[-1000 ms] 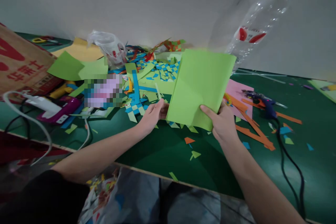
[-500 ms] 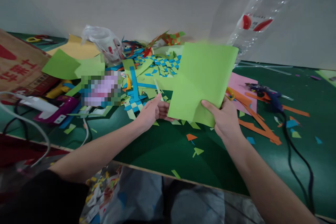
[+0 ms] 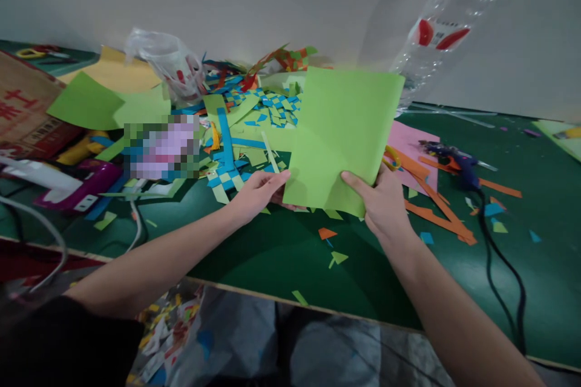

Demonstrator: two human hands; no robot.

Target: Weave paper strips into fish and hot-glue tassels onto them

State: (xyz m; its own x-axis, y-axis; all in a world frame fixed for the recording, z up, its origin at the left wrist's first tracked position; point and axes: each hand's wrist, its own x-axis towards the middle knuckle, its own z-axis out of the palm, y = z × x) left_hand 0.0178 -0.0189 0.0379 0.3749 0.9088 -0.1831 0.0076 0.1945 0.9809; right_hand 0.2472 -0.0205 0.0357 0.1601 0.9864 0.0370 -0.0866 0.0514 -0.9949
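Note:
A sheet of light green paper point(image 3: 342, 127), curved along its right side, is held up above the table. My right hand point(image 3: 385, 199) grips its lower right part, thumb on the front and fingers behind. At the lower left edge my left hand point(image 3: 263, 190) has its thumb against the sheet, with the other fingers partly hidden behind it. A yellow loop point(image 3: 391, 158) shows just past my right hand; what it belongs to is hidden. Blue and green woven paper pieces point(image 3: 281, 107) lie behind the sheet.
On the green table point(image 3: 254, 254) lie orange paper strips point(image 3: 442, 217), pink paper point(image 3: 413, 136) and a dark blue glue gun point(image 3: 465, 169) with a cord. A clear plastic bottle point(image 3: 436, 36) stands at the back right. Left are a plastic-wrapped cup point(image 3: 170, 66) and a brown bag point(image 3: 27, 109).
My left hand has closed onto the lower left edge of the green sheet; its thumb was raised beside it before. The view has shifted slightly. My right hand keeps its hold.

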